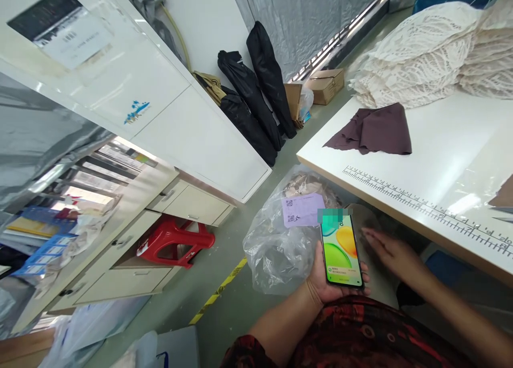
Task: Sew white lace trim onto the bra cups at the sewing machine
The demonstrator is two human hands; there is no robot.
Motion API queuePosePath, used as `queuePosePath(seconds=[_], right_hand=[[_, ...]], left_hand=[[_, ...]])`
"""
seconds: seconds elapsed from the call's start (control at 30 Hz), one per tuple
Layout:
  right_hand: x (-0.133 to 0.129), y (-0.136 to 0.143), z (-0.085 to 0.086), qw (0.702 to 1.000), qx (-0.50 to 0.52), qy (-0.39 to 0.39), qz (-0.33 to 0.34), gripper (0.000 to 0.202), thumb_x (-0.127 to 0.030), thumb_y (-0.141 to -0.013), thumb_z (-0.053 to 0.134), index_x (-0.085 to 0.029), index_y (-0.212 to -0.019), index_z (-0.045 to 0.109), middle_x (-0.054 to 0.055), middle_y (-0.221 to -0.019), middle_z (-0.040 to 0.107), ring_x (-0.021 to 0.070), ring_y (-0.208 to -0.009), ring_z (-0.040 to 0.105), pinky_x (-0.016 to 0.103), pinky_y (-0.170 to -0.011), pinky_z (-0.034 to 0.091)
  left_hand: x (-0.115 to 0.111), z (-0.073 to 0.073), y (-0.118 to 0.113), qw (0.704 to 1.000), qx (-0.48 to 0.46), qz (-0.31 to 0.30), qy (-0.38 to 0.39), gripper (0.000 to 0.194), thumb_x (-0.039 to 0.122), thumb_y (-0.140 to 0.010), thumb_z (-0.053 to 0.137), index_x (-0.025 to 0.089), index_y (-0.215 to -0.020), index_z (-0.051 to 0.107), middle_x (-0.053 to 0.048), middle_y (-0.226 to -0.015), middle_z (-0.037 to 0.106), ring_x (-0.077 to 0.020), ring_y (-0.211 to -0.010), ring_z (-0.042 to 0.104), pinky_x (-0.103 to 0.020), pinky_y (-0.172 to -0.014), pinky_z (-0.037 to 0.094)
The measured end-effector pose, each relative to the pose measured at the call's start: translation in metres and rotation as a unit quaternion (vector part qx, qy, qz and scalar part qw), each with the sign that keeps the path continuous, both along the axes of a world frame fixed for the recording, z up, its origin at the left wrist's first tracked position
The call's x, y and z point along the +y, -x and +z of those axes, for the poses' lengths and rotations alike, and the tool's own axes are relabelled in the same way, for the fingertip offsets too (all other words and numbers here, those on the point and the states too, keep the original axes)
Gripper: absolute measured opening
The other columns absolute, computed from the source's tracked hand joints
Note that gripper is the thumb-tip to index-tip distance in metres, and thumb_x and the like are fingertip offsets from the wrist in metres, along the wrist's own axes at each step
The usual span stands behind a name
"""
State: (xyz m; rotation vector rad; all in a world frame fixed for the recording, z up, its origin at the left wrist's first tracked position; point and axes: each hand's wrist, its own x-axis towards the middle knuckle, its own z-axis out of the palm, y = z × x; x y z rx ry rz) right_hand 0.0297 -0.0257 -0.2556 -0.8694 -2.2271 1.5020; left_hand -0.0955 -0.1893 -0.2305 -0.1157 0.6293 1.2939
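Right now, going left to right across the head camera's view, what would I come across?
White barcode label, red plastic stool, clear plastic bag, smartphone held in the left hand, right hand.

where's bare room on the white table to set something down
The tabletop looks bare just right of the purple cloth, between the cream fabric pile and ruler markings. That pile crowds the far end; a brown piece lies at picture right.
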Motion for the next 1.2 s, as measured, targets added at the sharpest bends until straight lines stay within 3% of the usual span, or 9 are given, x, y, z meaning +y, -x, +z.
queuePosePath(seconds=[0.1, 0.23, 0.4, 0.67, 0.97, 1.2], right_hand=[[-0.010, -0.011, -0.019, 0.992, 0.000, -0.108, 0.065, 0.041, -0.045, -0.085, 0.049, -0.020, -0.111, 0.068, 0.013, -0.127, 0.061, 0.0345, -0.123, 0.052, 0.056, -0.106, 0.038], [-0.020, -0.016, -0.033, 0.973, -0.010, -0.198, 0.123, 0.041, -0.027, -0.087, 0.046, -0.019, -0.124, 0.061, 0.016, -0.138, 0.052, 0.0324, -0.129, 0.048, 0.052, -0.106, 0.040], [-0.027, -0.016, -0.040, 0.951, -0.025, -0.260, 0.165, 0.046, -0.016, -0.087, 0.036, -0.012, -0.128, 0.058, 0.018, -0.137, 0.052, 0.0329, -0.126, 0.050, 0.053, -0.102, 0.044], [-0.033, -0.013, -0.050, 0.939, -0.046, -0.293, 0.174, 0.047, -0.017, -0.090, 0.034, -0.015, -0.131, 0.056, 0.014, -0.141, 0.049, 0.0285, -0.130, 0.047, 0.047, -0.106, 0.042], [-0.039, -0.024, -0.053, 0.938, -0.081, -0.291, 0.170, 0.049, -0.017, -0.088, 0.037, -0.016, -0.135, 0.053, 0.015, -0.143, 0.045, 0.0259, -0.128, 0.048, 0.043, -0.103, 0.045], [-0.041, -0.031, -0.044, 0.927, -0.079, -0.321, 0.177, 0.042, -0.024, -0.090, 0.038, -0.016, -0.120, 0.066, 0.014, -0.126, 0.061, 0.0257, -0.113, 0.061, 0.036, -0.091, 0.055]], left_hand=[[-0.003, 0.003, -0.003, 1.000, 0.007, 0.018, -0.001, 0.114, 0.093, -0.068, 0.007, 0.005, -0.114, 0.063, -0.017, -0.103, 0.064, -0.0283, -0.088, 0.058, -0.048, -0.088, 0.035], [-0.011, 0.010, -0.013, 0.999, 0.018, 0.045, 0.004, 0.118, 0.092, -0.067, 0.003, 0.002, -0.112, 0.064, -0.019, -0.106, 0.063, -0.0276, -0.090, 0.057, -0.047, -0.090, 0.034], [-0.024, 0.015, -0.025, 0.997, 0.023, 0.075, 0.010, 0.121, 0.092, -0.066, -0.002, 0.000, -0.111, 0.064, -0.020, -0.106, 0.062, -0.0275, -0.091, 0.054, -0.048, -0.093, 0.032], [-0.032, 0.007, -0.016, 0.997, 0.015, 0.075, 0.009, 0.122, 0.094, -0.064, 0.000, 0.000, -0.111, 0.064, -0.018, -0.100, 0.062, -0.0271, -0.092, 0.053, -0.047, -0.092, 0.032], [-0.032, -0.009, -0.002, 1.000, 0.013, 0.025, 0.002, 0.122, 0.099, -0.056, 0.008, 0.005, -0.106, 0.068, -0.017, -0.097, 0.063, -0.0280, -0.091, 0.054, -0.048, -0.096, 0.032], [-0.031, -0.015, 0.002, 0.999, 0.031, 0.012, -0.001, 0.119, 0.097, -0.059, 0.003, 0.009, -0.098, 0.074, -0.018, -0.094, 0.063, -0.0293, -0.087, 0.056, -0.048, -0.094, 0.034]])
